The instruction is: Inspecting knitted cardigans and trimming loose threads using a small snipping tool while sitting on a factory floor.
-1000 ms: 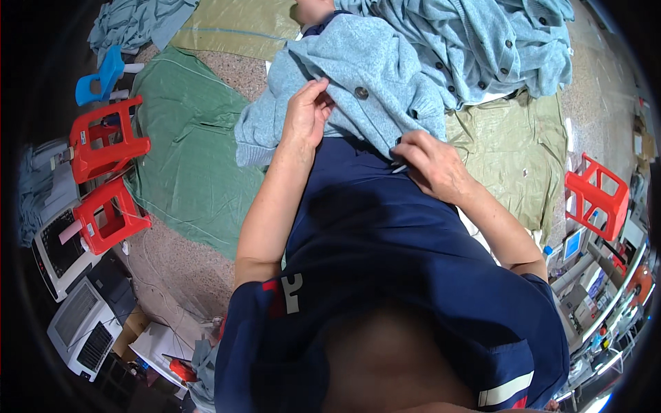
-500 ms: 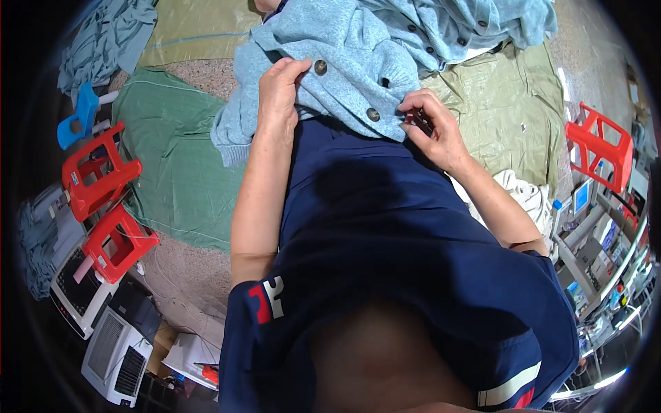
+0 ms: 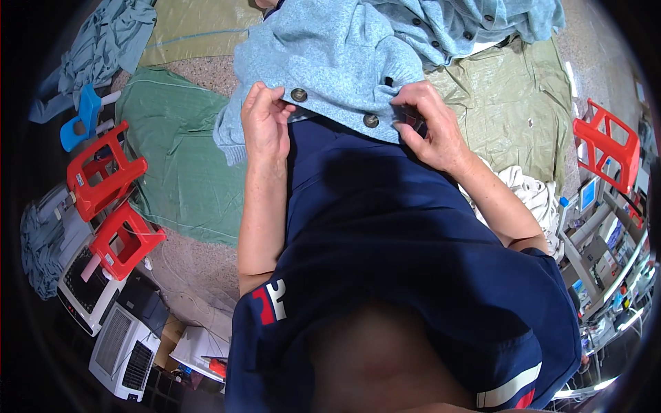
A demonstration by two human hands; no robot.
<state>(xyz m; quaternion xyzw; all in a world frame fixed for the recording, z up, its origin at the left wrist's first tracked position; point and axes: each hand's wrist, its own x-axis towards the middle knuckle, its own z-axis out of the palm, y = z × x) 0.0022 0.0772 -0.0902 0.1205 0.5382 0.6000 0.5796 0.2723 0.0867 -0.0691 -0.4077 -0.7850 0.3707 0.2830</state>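
Note:
A light blue knit cardigan (image 3: 323, 62) with dark round buttons lies over my lap. My left hand (image 3: 265, 124) pinches its buttoned edge just left of one button (image 3: 299, 95). At the other end of this edge, my right hand (image 3: 430, 127) is closed on the cardigan beside a second button (image 3: 371, 121). Something dark shows between the right thumb and fingers, too shaded to name. Between both hands the edge runs nearly straight, slanting down to the right. More blue knit garments (image 3: 475, 31) with buttons are heaped beyond, at the far right.
Green sheeting (image 3: 179, 158) covers floor to the left, paler sheeting (image 3: 516, 103) to the right. Red stools (image 3: 107, 168) and a blue stool (image 3: 82, 117) stand left, another red stool (image 3: 609, 144) right. White cloth (image 3: 527, 196) lies by my right forearm. White appliances (image 3: 120, 351) stand lower left.
My left hand has moved left and down along the cardigan's edge. The buttoned edge is now pulled straighter between my hands, and the left button has shifted left and lower.

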